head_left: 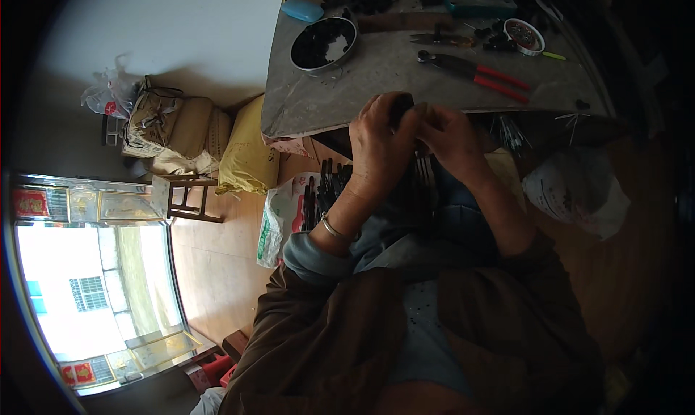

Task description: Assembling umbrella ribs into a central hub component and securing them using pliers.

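Observation:
Just off the near edge of the worktable (pixel 311 104), my two hands meet over my lap. My left hand (pixel 378 144) is closed, fingers curled around a dark piece (pixel 400 108) whose kind I cannot make out. Beside it my right hand (pixel 452 138) pinches with thumb and fingers close to the left fingertips; what lies in the pinch is hidden. Below the hands several thin dark rods (pixel 424 180) run down toward my lap. On the table beyond lies a plier-like tool with red handles (pixel 499 82). A bowl (pixel 337 50) of small black parts stands at the left.
Farther back are a teal tray (pixel 478 11), a small round dish (pixel 539 49) and another hand tool (pixel 427 39). Dark rods (pixel 329 187) stand by a white bag (pixel 271 227) at my left. Thin wires (pixel 514 134) and a plastic bag (pixel 575 191) are right; a yellow sack (pixel 250 151) and stool (pixel 190 199) left.

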Available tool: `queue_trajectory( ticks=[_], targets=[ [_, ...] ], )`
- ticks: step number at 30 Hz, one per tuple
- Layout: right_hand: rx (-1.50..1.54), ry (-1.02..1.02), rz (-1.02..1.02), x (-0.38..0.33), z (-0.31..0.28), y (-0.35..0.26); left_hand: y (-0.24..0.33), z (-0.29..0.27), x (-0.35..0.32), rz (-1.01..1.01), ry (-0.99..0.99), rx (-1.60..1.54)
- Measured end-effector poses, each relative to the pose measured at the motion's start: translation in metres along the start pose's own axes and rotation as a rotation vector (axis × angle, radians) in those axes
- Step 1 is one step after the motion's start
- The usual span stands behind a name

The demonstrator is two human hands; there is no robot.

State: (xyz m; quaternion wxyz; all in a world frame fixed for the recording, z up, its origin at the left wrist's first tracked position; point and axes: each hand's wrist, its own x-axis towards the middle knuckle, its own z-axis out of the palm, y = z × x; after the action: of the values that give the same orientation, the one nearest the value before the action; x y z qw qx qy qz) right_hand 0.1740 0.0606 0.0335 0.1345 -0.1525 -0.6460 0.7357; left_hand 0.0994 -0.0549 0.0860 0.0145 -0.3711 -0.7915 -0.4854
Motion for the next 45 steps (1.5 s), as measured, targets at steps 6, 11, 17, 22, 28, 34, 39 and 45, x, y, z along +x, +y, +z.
queue_trajectory(
  ticks=[6, 11, 17, 22, 28, 34, 39, 45],
  targets=[
    [-0.196, -0.04, -0.134, -0.01, 0.0, -0.02, 0.0, -0.014, -0.001, 0.021, -0.049, -0.116],
    [-0.085, -0.006, -0.139, -0.011, -0.006, -0.009, -0.007, -0.021, -0.001, 0.005, -0.118, -0.349],
    [0.023, -0.096, -0.174, -0.01, 0.0, 0.0, -0.009, -0.03, -0.003, -0.058, -0.248, -0.344],
    [0.008, -0.217, -0.082, -0.013, -0.004, -0.01, -0.009, -0.039, 0.001, -0.052, -0.375, -0.429],
    [-0.01, -0.205, -0.03, -0.021, 0.004, -0.015, -0.015, -0.047, 0.004, -0.039, -0.634, -0.606],
    [-0.446, -0.057, -0.335, -0.022, 0.004, -0.027, -0.025, -0.028, -0.007, 0.076, -0.437, -0.828],
    [-0.423, 0.063, -0.631, -0.011, 0.017, -0.046, -0.026, -0.022, -0.018, -0.195, -0.224, -0.895],
    [-0.772, 0.104, -0.873, 0.004, 0.025, -0.047, -0.017, -0.009, -0.025, -0.259, 0.041, -0.777]
  ],
)
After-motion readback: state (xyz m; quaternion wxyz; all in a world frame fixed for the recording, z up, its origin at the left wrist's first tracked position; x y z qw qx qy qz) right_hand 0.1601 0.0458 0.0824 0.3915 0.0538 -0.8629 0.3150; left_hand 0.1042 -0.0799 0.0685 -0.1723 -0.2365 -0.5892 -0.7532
